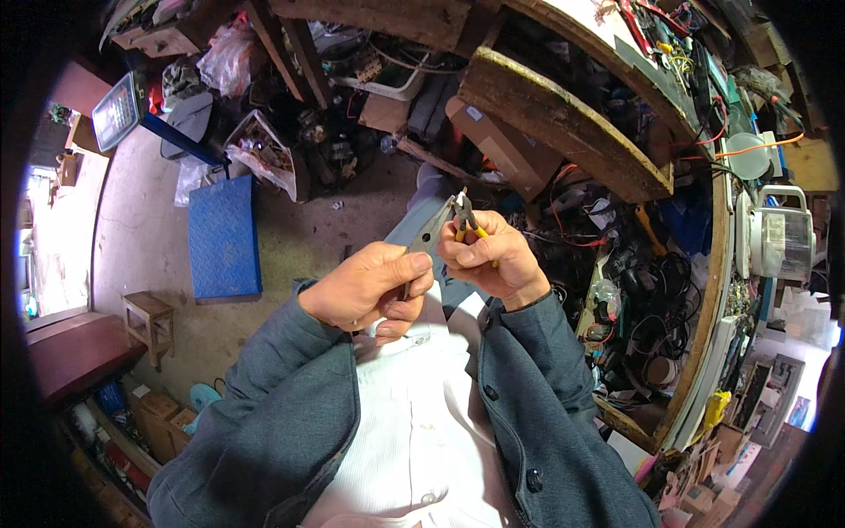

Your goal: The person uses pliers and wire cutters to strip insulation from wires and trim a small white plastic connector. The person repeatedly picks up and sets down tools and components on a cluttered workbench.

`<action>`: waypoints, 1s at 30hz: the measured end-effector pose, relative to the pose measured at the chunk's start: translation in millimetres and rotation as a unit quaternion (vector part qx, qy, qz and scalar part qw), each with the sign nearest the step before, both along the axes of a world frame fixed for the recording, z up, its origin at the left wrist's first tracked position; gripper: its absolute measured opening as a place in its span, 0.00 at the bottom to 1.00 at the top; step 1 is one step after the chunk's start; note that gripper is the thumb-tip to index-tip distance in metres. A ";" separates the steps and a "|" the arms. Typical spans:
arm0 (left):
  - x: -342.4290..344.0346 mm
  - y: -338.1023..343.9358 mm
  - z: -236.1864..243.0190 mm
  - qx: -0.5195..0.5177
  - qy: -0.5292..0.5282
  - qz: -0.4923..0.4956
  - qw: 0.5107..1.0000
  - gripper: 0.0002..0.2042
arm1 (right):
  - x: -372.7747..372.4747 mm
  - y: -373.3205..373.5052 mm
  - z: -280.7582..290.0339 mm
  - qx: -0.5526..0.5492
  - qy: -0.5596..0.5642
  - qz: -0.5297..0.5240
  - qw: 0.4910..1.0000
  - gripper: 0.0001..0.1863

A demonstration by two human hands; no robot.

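Observation:
My left hand point(370, 283) is closed around grey metal pliers point(429, 234) with a long, tapering nose pointing up and to the right. In my right hand point(500, 257) are small cutting pliers point(465, 213) with yellow handles and dark jaws. The tips of both tools come together in front of my chest. Something small and light-coloured with a brownish end sits at these tips; its kind is too small to tell. My fingers hide most of both tools' handles.
A wooden workbench point(563, 114) runs along the far side and right, with cables and boxes beneath. On its right part stands a clear-walled appliance point(783, 238). To the left are a blue platform scale point(223, 238) and a small wooden stool point(148, 310) on the concrete floor.

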State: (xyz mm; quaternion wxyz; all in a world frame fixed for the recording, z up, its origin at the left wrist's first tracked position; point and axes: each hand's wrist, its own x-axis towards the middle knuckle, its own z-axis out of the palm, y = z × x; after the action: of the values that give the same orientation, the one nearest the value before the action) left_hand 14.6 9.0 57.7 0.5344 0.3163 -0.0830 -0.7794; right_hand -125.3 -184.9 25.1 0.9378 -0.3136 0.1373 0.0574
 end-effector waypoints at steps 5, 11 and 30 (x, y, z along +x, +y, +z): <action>8.6 0.8 -14.2 -0.050 -0.050 0.000 0.997 0.21 | 3.5 -0.6 7.4 -0.205 0.074 -0.045 0.975 0.06; 3.0 -7.0 2.3 0.017 -0.148 0.003 0.989 0.24 | -0.1 -7.3 -4.3 -0.585 -0.019 -0.097 0.805 0.10; -1.6 -1.8 -2.2 0.018 -0.101 -0.002 0.995 0.20 | -6.4 -2.8 4.6 -0.497 0.036 -0.075 0.864 0.08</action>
State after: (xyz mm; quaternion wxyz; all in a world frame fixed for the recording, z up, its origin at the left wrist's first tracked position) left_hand 13.0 7.1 55.5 0.5161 0.4030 -0.1227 -0.7458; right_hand -131.8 -187.7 29.7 0.6537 -0.7246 0.2040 -0.0776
